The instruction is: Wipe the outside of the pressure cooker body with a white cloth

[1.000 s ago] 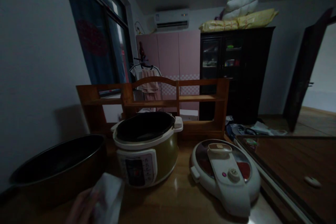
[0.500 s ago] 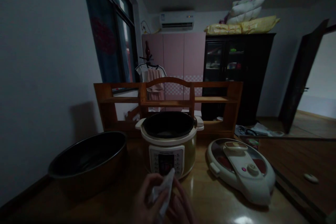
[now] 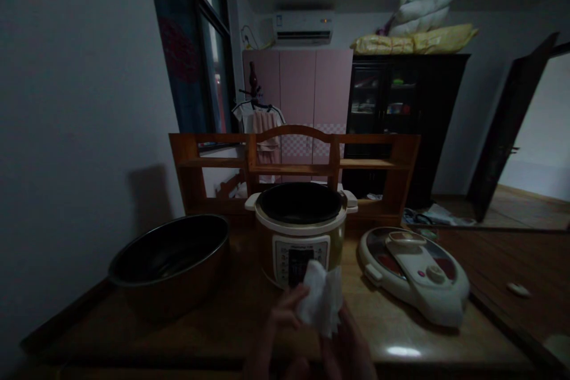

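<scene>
A crumpled white tissue point(image 3: 317, 298) is held up in front of the cooker's control panel. My left hand point(image 3: 282, 322) pinches its left edge between the fingers. On the other side, my right hand point(image 3: 348, 341) grips the tissue's lower right part. Behind it stands an electric pressure cooker point(image 3: 267, 243) with its top off and a dark interior. To the left, a dark-rimmed inner pot point(image 3: 178, 285) rests on the table. The white cooker lid point(image 3: 418, 285) lies on the right, its valve knob facing up.
The wooden table point(image 3: 231, 332) backs onto a low wooden shelf rack point(image 3: 289, 169). A wall point(image 3: 80, 130) runs along the left side. Farther back are a pink wardrobe point(image 3: 298, 89), a dark cabinet point(image 3: 440, 124) and a door point(image 3: 512, 124).
Both hands have shifted right and slightly up with the tissue, which is now spread wider. The camera view has moved slightly, so the cooker, pot and lid appear displaced.
</scene>
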The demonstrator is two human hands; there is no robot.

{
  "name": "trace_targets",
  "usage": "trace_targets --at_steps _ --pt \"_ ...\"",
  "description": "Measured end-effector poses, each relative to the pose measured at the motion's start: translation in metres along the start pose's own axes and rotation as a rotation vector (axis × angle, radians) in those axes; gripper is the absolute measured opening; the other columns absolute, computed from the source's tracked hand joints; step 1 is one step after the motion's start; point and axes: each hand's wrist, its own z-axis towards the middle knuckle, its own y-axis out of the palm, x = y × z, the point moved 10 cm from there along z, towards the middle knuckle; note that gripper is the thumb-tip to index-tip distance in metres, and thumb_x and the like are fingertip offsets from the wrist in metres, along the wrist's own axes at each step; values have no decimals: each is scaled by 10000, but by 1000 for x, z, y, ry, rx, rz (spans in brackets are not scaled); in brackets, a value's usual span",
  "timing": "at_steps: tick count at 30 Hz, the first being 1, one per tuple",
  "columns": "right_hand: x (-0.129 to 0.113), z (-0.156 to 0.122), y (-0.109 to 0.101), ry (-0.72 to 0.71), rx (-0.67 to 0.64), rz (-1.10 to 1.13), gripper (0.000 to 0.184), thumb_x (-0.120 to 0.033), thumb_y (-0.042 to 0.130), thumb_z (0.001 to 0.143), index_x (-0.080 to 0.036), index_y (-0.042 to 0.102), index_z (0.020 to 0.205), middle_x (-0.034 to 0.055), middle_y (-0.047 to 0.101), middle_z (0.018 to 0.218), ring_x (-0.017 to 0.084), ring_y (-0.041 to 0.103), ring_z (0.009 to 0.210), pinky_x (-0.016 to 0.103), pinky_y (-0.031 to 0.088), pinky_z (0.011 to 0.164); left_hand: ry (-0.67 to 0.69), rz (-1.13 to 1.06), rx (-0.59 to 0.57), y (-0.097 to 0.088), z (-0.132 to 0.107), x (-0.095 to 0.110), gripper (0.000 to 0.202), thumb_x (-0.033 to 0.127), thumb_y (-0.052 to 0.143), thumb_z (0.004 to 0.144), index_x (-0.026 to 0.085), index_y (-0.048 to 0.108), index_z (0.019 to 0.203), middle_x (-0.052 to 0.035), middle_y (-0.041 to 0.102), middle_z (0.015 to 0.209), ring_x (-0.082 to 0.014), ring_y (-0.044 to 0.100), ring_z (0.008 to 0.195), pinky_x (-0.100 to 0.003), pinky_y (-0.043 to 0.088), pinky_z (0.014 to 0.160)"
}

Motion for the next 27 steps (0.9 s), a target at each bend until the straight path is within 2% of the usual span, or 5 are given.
trace_targets --at_steps 4,7,12,22,27 --pt "-34 15 -32 -249 260 -410 528 -411 457 993 -261 415 1497 40 401 1542 298 336 1445 535 403 1115 -137 16 268 -42 26 -37 488 527 428 947 238 459 1338 -94 340 1590 -251 286 1485 -477 227 1222" --pt "-46 21 16 -565 43 -725 596 -286 430 994 -271 252 1562 41 290 1595 297 292 1459 539 386 1132 -274 110 269 -39 38 -83 643 502 375 979 272 171 1544 -40 95 1670 -200 54 1539 -457 77 1256" --pt "-17 24 52 -725 -125 -872 651 -91 395 948 -322 277 1545 9 350 1567 281 264 1463 546 362 1157 -294 160 209 -18 39 -129 698 514 314 989 261 31 1575 -40 -50 1674 -176 -61 1526 -414 40 1254" --pt "-21 11 71 -1201 -740 -1224 507 -42 346 989 -135 398 1485 109 408 1530 200 343 1442 366 489 1086 -261 177 181 -22 38 -123 651 464 281 1004 294 16 1574 -40 -34 1674 -183 -26 1531 -446 63 1249" --pt "-30 15 102 -1481 -792 -1269 405 -63 457 977 -57 519 1377 158 428 1513 253 351 1440 369 523 1029 -205 225 211 -23 40 -121 644 424 347 984 240 147 1567 -97 142 1658 -223 82 1531 -472 133 1249"
